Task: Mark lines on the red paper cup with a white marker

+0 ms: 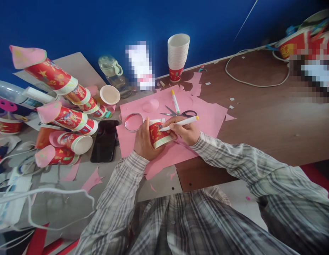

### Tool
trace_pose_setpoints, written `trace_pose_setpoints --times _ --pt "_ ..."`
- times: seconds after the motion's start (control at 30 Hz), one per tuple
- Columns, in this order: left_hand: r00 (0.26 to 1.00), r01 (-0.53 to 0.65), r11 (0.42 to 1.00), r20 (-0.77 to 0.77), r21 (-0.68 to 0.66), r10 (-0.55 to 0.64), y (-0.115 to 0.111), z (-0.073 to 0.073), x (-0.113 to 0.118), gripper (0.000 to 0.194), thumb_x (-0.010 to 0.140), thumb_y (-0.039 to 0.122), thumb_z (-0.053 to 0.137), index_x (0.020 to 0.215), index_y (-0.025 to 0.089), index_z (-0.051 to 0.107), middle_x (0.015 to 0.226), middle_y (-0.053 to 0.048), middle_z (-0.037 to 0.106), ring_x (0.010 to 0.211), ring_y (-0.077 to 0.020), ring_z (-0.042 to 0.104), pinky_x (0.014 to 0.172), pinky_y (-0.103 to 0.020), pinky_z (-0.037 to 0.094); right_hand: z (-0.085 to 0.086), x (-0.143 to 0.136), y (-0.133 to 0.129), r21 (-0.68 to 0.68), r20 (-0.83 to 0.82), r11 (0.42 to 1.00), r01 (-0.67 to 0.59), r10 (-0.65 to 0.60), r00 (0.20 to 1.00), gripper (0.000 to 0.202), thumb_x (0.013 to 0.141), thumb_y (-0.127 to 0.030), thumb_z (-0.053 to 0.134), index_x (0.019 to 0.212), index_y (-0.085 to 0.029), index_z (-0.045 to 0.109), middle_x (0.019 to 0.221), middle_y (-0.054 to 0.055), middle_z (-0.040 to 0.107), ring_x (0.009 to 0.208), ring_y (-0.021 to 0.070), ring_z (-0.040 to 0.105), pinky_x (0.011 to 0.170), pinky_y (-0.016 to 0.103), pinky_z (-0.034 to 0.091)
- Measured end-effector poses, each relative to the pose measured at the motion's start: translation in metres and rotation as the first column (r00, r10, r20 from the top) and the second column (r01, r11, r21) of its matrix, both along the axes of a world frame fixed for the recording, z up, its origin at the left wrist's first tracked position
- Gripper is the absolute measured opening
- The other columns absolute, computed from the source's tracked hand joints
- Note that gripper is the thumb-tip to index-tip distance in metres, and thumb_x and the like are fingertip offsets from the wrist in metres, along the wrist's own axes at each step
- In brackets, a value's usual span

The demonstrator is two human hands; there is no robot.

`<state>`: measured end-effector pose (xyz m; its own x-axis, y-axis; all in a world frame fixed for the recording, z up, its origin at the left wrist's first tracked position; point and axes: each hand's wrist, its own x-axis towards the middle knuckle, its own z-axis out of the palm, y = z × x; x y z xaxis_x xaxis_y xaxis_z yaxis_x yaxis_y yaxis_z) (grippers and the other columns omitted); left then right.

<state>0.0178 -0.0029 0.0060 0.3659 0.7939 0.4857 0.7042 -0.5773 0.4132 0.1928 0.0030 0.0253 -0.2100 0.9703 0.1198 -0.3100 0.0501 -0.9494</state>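
My left hand [147,141] is closed round a red printed paper cup [157,136], which lies tilted over the pink paper [135,161]. In my right hand [186,131] is a white marker [184,122] with a yellow end; its tip meets the cup's printed side. Just beyond my hands lie black-handled scissors [189,113], partly spread, and a second marker [175,102] with a yellow cap. A roll of tape [134,122] sits left of the cup. Behind it is a small pink paper cone [150,105].
A stack of paper cups [177,53] stands by the blue wall. Left are cup towers with pink tops [54,76], a black phone [104,141], a water bottle [112,74] and white cables [47,193]. Another cable [257,85] loops at the right. Paper scraps dot the table [268,124].
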Motion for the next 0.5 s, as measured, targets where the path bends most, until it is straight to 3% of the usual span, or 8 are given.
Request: trace_pose_setpoints --times 0.5 --pt "1.0 -0.007 1.0 -0.001 0.017 0.007 -0.0002 -0.0015 0.0003 0.091 0.07 0.051 0.057 0.135 0.011 0.007 0.126 -0.021 0.042 0.117 -0.0319 0.045 0.096 -0.051 0.044 0.0003 -0.0002 0.0017 -0.043 -0.043 0.999 -0.01 0.008 0.999 0.023 0.075 -0.031 0.056 0.078 -0.009 0.061 0.053 0.0 0.053 0.035 0.0073 0.041 0.036 0.022 0.032"
